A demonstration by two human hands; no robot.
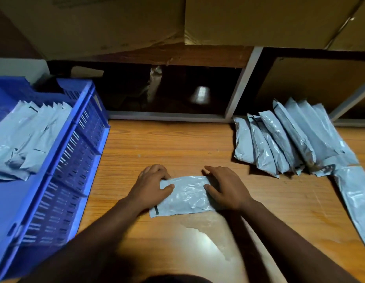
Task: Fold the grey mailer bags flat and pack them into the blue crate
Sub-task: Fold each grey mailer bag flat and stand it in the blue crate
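wooden table [177, 144] | left hand [151, 186], right hand [226, 188] grip mailer bag [185, 197]

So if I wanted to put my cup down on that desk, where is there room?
Bare wood lies on the table between the blue crate and the leaning row of grey bags, beyond the hands. More lies near the front edge, right of the right forearm. It is crowded at the right, and mid-table where both hands hold a bag.
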